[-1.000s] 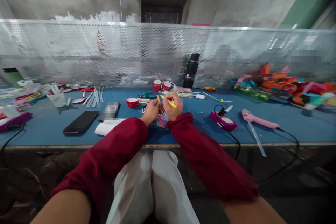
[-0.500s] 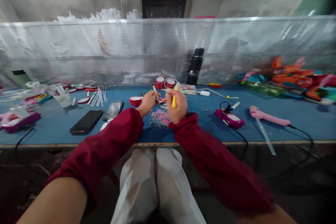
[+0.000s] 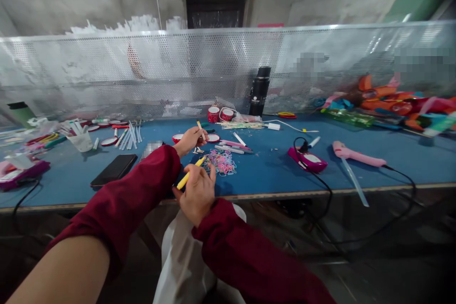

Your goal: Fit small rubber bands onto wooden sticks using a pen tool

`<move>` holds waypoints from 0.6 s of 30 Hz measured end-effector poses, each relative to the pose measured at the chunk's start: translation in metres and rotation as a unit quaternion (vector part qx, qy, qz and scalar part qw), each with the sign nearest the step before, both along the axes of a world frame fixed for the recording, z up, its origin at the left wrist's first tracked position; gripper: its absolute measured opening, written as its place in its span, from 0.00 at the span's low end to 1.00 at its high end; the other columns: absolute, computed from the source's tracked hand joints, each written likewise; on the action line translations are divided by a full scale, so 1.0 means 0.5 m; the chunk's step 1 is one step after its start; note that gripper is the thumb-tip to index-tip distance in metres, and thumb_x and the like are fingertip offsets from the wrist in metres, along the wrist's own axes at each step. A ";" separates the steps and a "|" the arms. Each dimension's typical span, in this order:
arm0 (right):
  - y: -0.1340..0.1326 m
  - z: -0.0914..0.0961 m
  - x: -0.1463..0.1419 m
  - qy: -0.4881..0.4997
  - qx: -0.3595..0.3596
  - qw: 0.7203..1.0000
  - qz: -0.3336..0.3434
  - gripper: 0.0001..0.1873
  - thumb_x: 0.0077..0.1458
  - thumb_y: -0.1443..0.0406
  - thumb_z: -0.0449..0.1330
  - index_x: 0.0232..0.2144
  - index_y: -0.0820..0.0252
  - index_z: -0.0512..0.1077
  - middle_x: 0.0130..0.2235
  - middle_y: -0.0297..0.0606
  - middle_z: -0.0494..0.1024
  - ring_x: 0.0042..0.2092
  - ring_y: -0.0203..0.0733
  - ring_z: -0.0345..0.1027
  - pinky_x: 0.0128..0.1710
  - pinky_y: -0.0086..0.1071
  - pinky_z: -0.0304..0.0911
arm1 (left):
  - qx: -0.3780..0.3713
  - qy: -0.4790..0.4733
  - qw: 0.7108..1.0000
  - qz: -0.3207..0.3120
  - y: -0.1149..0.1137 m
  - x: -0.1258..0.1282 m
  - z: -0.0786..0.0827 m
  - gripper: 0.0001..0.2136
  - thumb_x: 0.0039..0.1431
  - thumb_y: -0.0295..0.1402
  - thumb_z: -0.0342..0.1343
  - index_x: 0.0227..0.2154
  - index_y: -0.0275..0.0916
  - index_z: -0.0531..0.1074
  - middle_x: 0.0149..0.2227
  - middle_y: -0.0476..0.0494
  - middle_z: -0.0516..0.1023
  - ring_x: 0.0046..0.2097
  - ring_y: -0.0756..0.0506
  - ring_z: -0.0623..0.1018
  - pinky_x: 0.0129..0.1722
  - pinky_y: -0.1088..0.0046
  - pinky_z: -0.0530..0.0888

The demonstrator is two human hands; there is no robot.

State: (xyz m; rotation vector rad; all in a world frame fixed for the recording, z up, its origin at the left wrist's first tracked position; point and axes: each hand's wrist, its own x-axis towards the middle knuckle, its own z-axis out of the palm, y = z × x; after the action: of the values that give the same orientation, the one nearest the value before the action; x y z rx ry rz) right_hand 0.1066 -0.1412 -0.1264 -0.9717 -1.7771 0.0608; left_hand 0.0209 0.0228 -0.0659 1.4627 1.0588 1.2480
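Observation:
My left hand (image 3: 188, 141) is closed around a slim pale stick with a yellowish tip (image 3: 200, 126), held upright above the table; its exact kind is unclear. Closer to the table's front edge, my right hand (image 3: 199, 194) grips a thick yellow marker-like pen (image 3: 190, 174), which lies slanted across the fingers. Just beyond my right hand is a tangled heap of thin coloured rubber bands (image 3: 221, 163). Behind the heap lie several pens, among them a pink one (image 3: 235, 144) and a white one (image 3: 240, 139). A red-and-white tape roll (image 3: 213, 138) sits beside my left hand.
A dark phone (image 3: 114, 170) lies to the left, with a cup of sticks (image 3: 80, 140) behind it. To the right are a purple device (image 3: 307, 160) and a pink glue gun (image 3: 359, 156) with cords. A black bottle (image 3: 260, 92) stands by the perforated metal screen (image 3: 160, 76).
My hands have moved apart. The right one came down and toward me to the left with the yellow pen, now turned slantwise. My left hand shifted slightly left, still holding the stick.

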 end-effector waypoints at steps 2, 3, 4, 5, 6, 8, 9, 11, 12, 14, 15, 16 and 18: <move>-0.004 -0.004 -0.007 -0.021 0.001 1.000 0.009 0.24 0.46 0.65 0.61 0.46 0.50 0.62 0.38 0.39 0.77 0.42 0.56 0.69 0.63 0.59 0.42 | -0.004 0.014 1.000 -0.010 0.003 -0.001 0.000 0.08 0.65 0.32 0.48 0.35 0.34 0.68 0.30 0.43 0.77 0.24 0.54 0.74 0.24 0.80 0.68; -0.006 -0.003 -0.010 -0.029 0.003 0.999 0.015 0.23 0.46 0.66 0.60 0.46 0.50 0.62 0.38 0.39 0.77 0.42 0.56 0.69 0.63 0.59 0.42 | -0.006 0.021 1.000 -0.013 0.005 -0.003 0.000 0.08 0.65 0.32 0.47 0.35 0.34 0.68 0.30 0.43 0.76 0.25 0.54 0.74 0.24 0.81 0.68; -0.008 0.000 -0.013 -0.032 0.003 0.999 0.018 0.22 0.46 0.68 0.58 0.46 0.50 0.62 0.38 0.38 0.77 0.42 0.55 0.69 0.63 0.59 0.41 | -0.009 0.027 1.000 -0.012 0.008 -0.006 0.001 0.08 0.65 0.32 0.47 0.35 0.34 0.68 0.30 0.43 0.76 0.25 0.54 0.74 0.24 0.81 0.68; -0.009 0.005 -0.016 -0.033 0.001 0.999 0.021 0.22 0.46 0.69 0.57 0.45 0.50 0.63 0.39 0.38 0.78 0.43 0.54 0.69 0.63 0.58 0.41 | -0.013 0.032 0.999 -0.010 0.010 -0.009 0.003 0.08 0.66 0.32 0.46 0.35 0.35 0.68 0.31 0.42 0.76 0.25 0.54 0.74 0.24 0.81 0.69; -0.011 0.011 -0.019 -0.031 -0.003 0.999 0.024 0.23 0.45 0.70 0.57 0.45 0.50 0.63 0.40 0.38 0.78 0.44 0.54 0.69 0.63 0.58 0.41 | -0.016 0.034 0.999 -0.007 0.012 -0.012 0.005 0.08 0.66 0.32 0.46 0.36 0.35 0.68 0.31 0.42 0.76 0.25 0.54 0.74 0.25 0.80 0.69; -0.012 0.026 -0.026 -0.032 -0.022 0.999 0.029 0.23 0.44 0.71 0.57 0.45 0.51 0.62 0.40 0.39 0.78 0.45 0.53 0.69 0.63 0.57 0.42 | -0.020 0.038 0.999 -0.001 0.015 -0.018 0.010 0.08 0.66 0.32 0.45 0.36 0.35 0.68 0.31 0.42 0.76 0.25 0.54 0.74 0.25 0.80 0.70; -0.012 0.033 -0.029 -0.039 -0.036 0.998 0.030 0.23 0.44 0.71 0.57 0.44 0.52 0.62 0.39 0.39 0.79 0.44 0.53 0.69 0.62 0.56 0.43 | -0.022 0.039 0.999 0.001 0.016 -0.020 0.013 0.08 0.66 0.32 0.45 0.35 0.35 0.68 0.30 0.43 0.76 0.25 0.54 0.74 0.26 0.80 0.70; -0.012 0.046 -0.034 -0.074 -0.066 0.995 0.024 0.20 0.46 0.71 0.57 0.43 0.53 0.63 0.37 0.39 0.79 0.43 0.51 0.69 0.62 0.54 0.44 | -0.026 0.045 0.999 -0.001 0.015 -0.023 0.018 0.08 0.66 0.32 0.46 0.35 0.34 0.68 0.30 0.44 0.76 0.25 0.54 0.74 0.26 0.80 0.70; -0.012 0.051 -0.035 -0.098 -0.079 0.992 0.015 0.19 0.47 0.71 0.57 0.43 0.54 0.63 0.36 0.39 0.79 0.42 0.50 0.70 0.61 0.53 0.44 | -0.029 0.050 0.998 -0.004 0.014 -0.024 0.020 0.09 0.66 0.32 0.46 0.35 0.34 0.68 0.30 0.44 0.76 0.25 0.54 0.74 0.26 0.80 0.70; -0.010 0.057 -0.036 -0.150 -0.087 0.985 -0.002 0.17 0.49 0.71 0.57 0.43 0.55 0.62 0.35 0.39 0.79 0.42 0.49 0.69 0.62 0.52 0.43 | -0.036 0.057 0.998 -0.012 0.011 -0.024 0.021 0.09 0.66 0.32 0.46 0.35 0.34 0.68 0.31 0.43 0.76 0.25 0.54 0.74 0.27 0.79 0.70; -0.008 0.059 -0.035 -0.172 -0.083 0.982 -0.005 0.18 0.50 0.70 0.57 0.44 0.56 0.62 0.34 0.39 0.78 0.42 0.49 0.69 0.62 0.52 0.43 | -0.039 0.059 0.997 -0.016 0.009 -0.024 0.022 0.09 0.66 0.32 0.46 0.34 0.34 0.68 0.32 0.43 0.76 0.25 0.54 0.74 0.27 0.79 0.70; -0.006 0.059 -0.034 -0.190 -0.078 0.979 -0.003 0.19 0.50 0.68 0.58 0.45 0.57 0.62 0.35 0.39 0.78 0.42 0.49 0.69 0.61 0.52 0.42 | -0.040 0.061 0.997 -0.018 0.008 -0.025 0.022 0.09 0.66 0.32 0.46 0.34 0.34 0.68 0.32 0.42 0.77 0.25 0.54 0.74 0.27 0.79 0.70; -0.002 0.059 -0.028 -0.212 -0.065 0.975 0.011 0.21 0.49 0.65 0.61 0.45 0.59 0.62 0.34 0.40 0.78 0.43 0.50 0.67 0.60 0.52 0.43 | -0.042 0.061 0.997 -0.019 0.005 -0.025 0.025 0.09 0.66 0.32 0.47 0.34 0.34 0.69 0.33 0.42 0.77 0.25 0.54 0.74 0.27 0.79 0.70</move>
State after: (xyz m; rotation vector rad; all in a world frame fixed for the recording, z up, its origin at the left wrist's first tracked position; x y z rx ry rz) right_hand 0.0925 -0.1421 -0.0971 -1.1203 -2.1964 -0.0180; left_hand 0.0083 0.0254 -0.0536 1.5037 1.1459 1.0862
